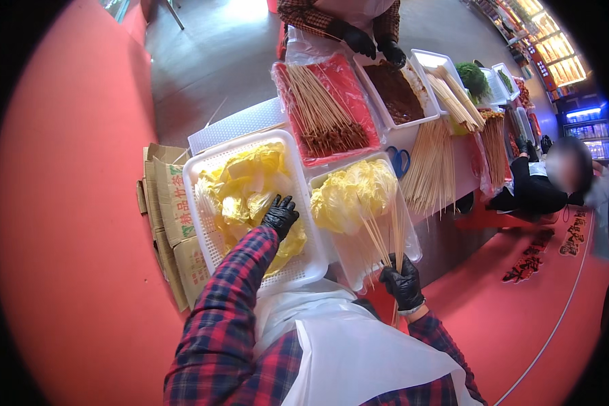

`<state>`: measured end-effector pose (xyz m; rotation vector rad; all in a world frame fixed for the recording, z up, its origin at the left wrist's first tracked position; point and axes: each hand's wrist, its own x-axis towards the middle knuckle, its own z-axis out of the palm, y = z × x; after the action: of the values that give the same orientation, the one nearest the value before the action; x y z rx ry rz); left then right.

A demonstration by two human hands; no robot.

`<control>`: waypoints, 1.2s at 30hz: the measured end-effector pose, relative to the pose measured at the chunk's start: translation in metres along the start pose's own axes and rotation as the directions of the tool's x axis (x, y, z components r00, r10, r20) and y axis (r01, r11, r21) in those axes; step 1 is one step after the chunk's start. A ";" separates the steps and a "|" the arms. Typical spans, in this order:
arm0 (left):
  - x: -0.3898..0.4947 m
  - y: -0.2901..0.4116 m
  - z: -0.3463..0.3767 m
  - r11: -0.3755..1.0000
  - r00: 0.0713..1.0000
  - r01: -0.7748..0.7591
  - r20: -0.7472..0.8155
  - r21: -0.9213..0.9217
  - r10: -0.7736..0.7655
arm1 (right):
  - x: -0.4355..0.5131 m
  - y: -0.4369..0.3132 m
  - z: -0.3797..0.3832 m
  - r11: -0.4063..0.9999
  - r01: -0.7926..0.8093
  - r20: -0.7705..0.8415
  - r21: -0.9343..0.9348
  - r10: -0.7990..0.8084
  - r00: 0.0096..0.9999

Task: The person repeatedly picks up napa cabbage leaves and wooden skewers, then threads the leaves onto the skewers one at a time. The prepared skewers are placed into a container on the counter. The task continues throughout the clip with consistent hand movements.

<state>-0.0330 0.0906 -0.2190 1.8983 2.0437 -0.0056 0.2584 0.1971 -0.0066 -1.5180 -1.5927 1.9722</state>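
Note:
My left hand (280, 217), in a black glove, rests over yellow cabbage leaves (256, 175) in a white perforated plastic basket (315, 254); whether its fingers grip a leaf is not plain. Several wooden skewers (375, 234) stand up from my right hand (403, 284), also black-gloved, which is closed around them at the near right corner of a lined tray (411, 238). Cabbage leaves threaded on skewers (355, 190) lie across the far part of that tray.
Beyond are meat skewers (330, 132) on a red tray (358, 71), a tub of dark marinated meat (391, 94), blue-handled scissors (400, 161) and loose bamboo skewers (431, 167). A co-worker's gloved hands (375, 45) are over the tub. Flattened cardboard (175, 203) stands left; another person sits right.

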 end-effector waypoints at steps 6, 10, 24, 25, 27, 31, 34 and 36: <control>-0.037 0.005 -0.083 0.816 0.955 0.121 -0.159 -0.566 -0.252 | -0.002 -0.016 0.031 0.985 -0.085 0.204 0.153 0.053 0.977; -0.060 0.006 -0.116 -0.265 0.830 0.044 0.182 -0.963 -0.527 | -0.004 -0.030 0.057 0.984 -0.120 0.293 0.128 0.078 0.953; -0.134 0.023 -0.165 -0.877 0.934 -0.157 0.220 -0.455 -0.281 | -0.032 -0.065 0.123 0.990 0.029 0.376 0.136 -0.079 0.923; -0.136 0.024 -0.168 -0.883 0.941 -0.156 0.205 -0.443 -0.269 | -0.035 -0.068 0.125 0.989 0.033 0.375 0.143 -0.085 0.923; -0.141 0.027 -0.176 -0.876 0.946 -0.132 0.204 -0.463 -0.250 | -0.040 -0.075 0.131 0.992 0.030 0.357 0.126 -0.073 0.931; -0.146 0.037 -0.188 -0.837 0.945 -0.084 0.224 -0.540 -0.240 | -0.043 -0.078 0.136 0.996 0.063 0.331 0.069 -0.082 0.940; -0.151 0.039 -0.192 -0.809 0.943 -0.147 0.166 -0.570 -0.288 | -0.041 -0.074 0.135 0.993 0.094 0.338 0.066 -0.111 0.935; -0.148 0.034 -0.186 -0.735 0.932 -0.241 0.061 -0.634 -0.358 | -0.045 -0.077 0.135 0.984 0.149 0.312 0.102 -0.174 0.934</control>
<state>-0.0407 -0.0053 0.0010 -0.0189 0.7668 1.7912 0.1404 0.1150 0.0684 -1.0391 -1.6729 2.2416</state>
